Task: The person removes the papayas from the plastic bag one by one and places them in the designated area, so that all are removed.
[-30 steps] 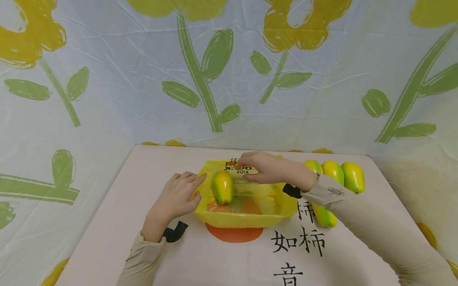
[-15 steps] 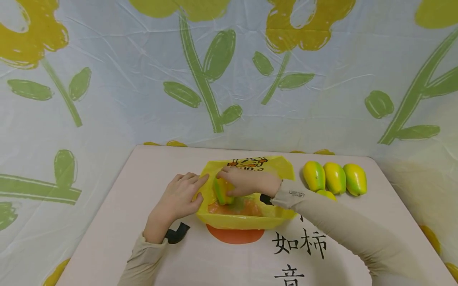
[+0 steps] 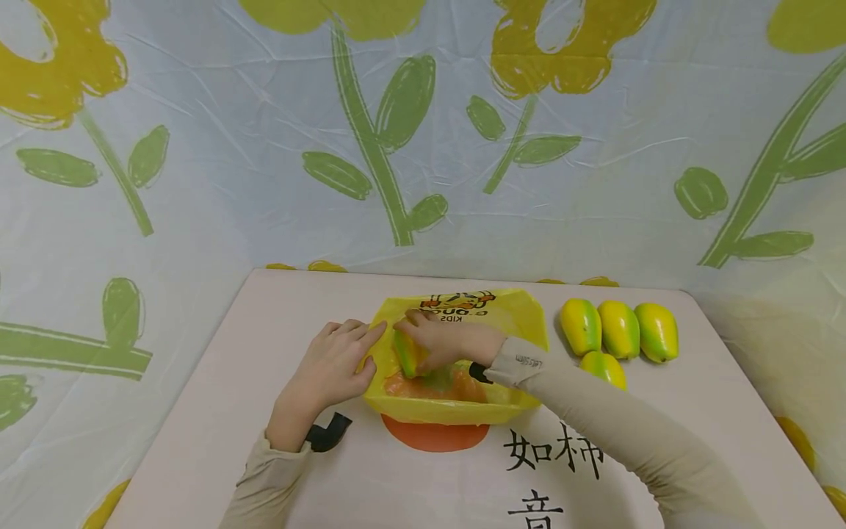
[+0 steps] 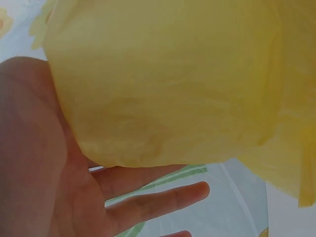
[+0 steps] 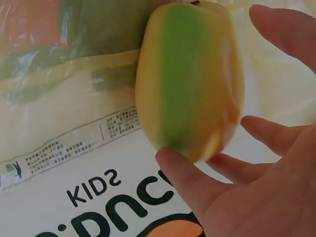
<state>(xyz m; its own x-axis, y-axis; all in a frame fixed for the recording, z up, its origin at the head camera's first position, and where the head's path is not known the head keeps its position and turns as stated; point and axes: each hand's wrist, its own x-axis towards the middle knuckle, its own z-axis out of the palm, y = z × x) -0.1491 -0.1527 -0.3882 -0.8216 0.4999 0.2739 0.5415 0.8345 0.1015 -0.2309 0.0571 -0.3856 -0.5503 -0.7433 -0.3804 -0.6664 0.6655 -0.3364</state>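
Note:
A yellow plastic bag [image 3: 522, 312] lies spread on the table in the head view, its mouth facing up. Inside its left part is a green-and-yellow papaya [image 5: 187, 79]. My right hand [image 3: 443, 342] reaches over this papaya; in the right wrist view its fingers are spread around the lower end and right side, one fingertip at the skin, while the thumb stands slightly apart. My left hand [image 3: 330, 364] is at the bag's left side with straight fingers [image 4: 163, 200]. In the left wrist view, the yellow plastic covers part of that hand, including the thumb's tip.
Several papayas [image 3: 618, 329] sit at the table's back right, with one papaya [image 3: 604, 367] in front of the row. Printed black characters [image 3: 551, 450] mark the pale table [image 3: 396, 492]. A flower-printed curtain [image 3: 264, 95] rises behind it.
My right hand has moved left and down from the bag's printed back part onto the papaya. The sleeve uncovers more of the papayas at the right. My left hand stays in place.

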